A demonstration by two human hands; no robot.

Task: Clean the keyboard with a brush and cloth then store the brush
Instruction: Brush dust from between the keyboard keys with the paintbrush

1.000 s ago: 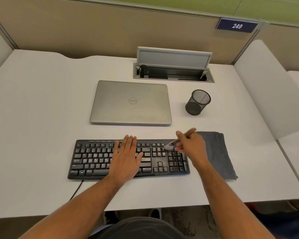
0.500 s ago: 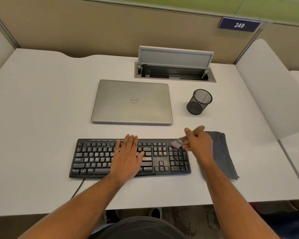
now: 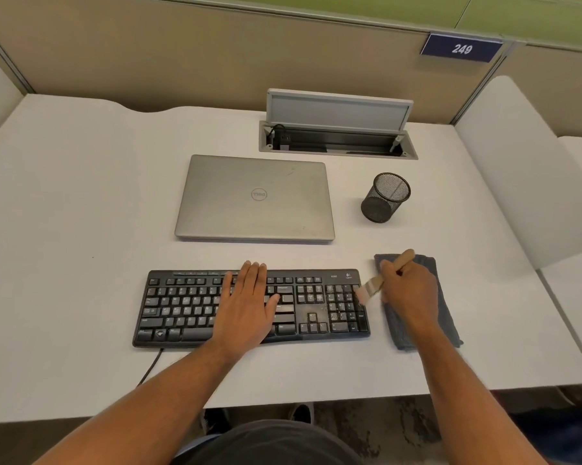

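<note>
White desk [image 3: 81,229], cubicle partition behind. Black keyboard [image 3: 189,307] near front edge, cable running off toward the person. Left hand [image 3: 246,307] lies flat, fingers straight, on the keys right of centre. Right hand [image 3: 408,290] grips a wooden-handled brush [image 3: 371,290]; bristles at the keyboard's right edge by the number pad, blurred. Dark grey cloth [image 3: 443,310] under that hand, just beside the keyboard. Closed silver laptop [image 3: 254,199] behind the keyboard. Black mesh cup [image 3: 385,203] right of the laptop. Cable box [image 3: 336,142] open at back.
</note>
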